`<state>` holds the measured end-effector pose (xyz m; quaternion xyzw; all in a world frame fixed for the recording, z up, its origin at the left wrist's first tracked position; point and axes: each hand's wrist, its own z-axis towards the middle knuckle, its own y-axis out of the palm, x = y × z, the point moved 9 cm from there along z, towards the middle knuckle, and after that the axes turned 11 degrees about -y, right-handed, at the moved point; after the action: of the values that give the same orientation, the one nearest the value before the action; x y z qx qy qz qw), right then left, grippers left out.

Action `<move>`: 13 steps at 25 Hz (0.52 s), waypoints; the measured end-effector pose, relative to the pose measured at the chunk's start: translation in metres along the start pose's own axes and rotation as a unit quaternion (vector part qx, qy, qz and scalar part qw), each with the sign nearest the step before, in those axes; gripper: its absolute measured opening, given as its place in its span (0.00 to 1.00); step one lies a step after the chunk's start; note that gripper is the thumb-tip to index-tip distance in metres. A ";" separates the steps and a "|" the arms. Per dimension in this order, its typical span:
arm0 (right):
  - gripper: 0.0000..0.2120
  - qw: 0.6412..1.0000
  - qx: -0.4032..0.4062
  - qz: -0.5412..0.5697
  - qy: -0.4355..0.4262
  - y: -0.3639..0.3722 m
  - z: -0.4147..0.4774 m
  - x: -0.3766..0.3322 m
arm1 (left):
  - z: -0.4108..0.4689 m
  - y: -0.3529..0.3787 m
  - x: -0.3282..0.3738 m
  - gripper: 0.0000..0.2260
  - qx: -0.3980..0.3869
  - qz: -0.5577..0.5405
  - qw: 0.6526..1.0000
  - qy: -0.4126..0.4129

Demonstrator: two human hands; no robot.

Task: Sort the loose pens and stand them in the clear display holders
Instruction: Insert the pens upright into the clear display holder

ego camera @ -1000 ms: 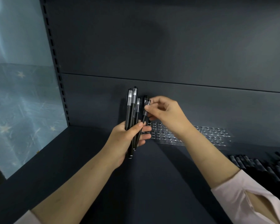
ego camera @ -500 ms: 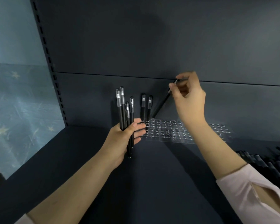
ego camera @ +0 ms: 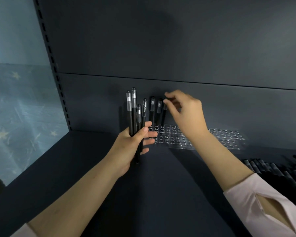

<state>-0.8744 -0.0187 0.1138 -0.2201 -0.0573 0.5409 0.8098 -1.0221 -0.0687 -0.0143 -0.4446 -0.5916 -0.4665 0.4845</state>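
Observation:
My left hand (ego camera: 132, 144) grips a bundle of several black pens (ego camera: 135, 117) upright, caps up, just left of the clear display holder (ego camera: 176, 139). The holder is a flat transparent strip of round holes lying on the dark shelf against the back wall. Two black pens (ego camera: 152, 110) stand in its far left holes. Beside them a third black pen (ego camera: 164, 115) stands in a hole, and my right hand (ego camera: 184, 113) pinches its cap between thumb and fingertips. A second stretch of clear holder (ego camera: 229, 139) continues to the right with no pens in it.
A pile of several loose black pens (ego camera: 277, 170) lies on the shelf at the right edge. The dark shelf board (ego camera: 161, 185) runs under both forearms. A slotted upright (ego camera: 58, 82) and a pale blue starred panel (ego camera: 20, 108) close the left side.
My right hand came down from high at the back wall, bringing its single pen upright into a hole beside the two standing pens. The left hand stayed put with its bundle.

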 end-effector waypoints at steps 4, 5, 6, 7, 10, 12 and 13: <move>0.13 0.998 -0.067 0.005 -0.003 0.014 -0.002 0.004 | 0.001 -0.001 0.000 0.10 0.000 0.003 1.000 0.006; 0.14 0.997 -0.076 0.008 0.005 0.016 -0.004 0.004 | 0.001 -0.002 0.000 0.10 0.000 0.002 1.000 0.007; 0.16 0.997 -0.076 0.010 0.013 0.016 -0.005 0.004 | 0.001 -0.001 -0.001 0.10 -0.001 0.001 1.000 0.006; 0.17 0.997 -0.068 0.012 0.021 0.014 -0.007 0.003 | 0.001 -0.001 -0.001 0.09 -0.003 0.001 1.000 0.005; 0.16 0.997 -0.034 0.041 0.053 0.005 -0.009 0.000 | 0.000 0.005 0.000 0.10 -0.023 0.005 1.000 0.002; 0.13 0.988 -0.046 0.102 0.102 0.010 -0.012 -0.001 | 0.000 0.008 0.001 0.11 -0.035 0.005 0.999 0.004; 0.11 0.978 -0.061 0.146 0.132 0.016 -0.015 -0.001 | 0.000 0.008 0.001 0.11 -0.036 0.004 0.999 0.005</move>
<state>-0.8835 -0.0192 0.0943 -0.3446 0.0503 0.6150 0.7075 -1.0140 -0.0673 -0.0123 -0.4620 -0.5704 -0.4879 0.4724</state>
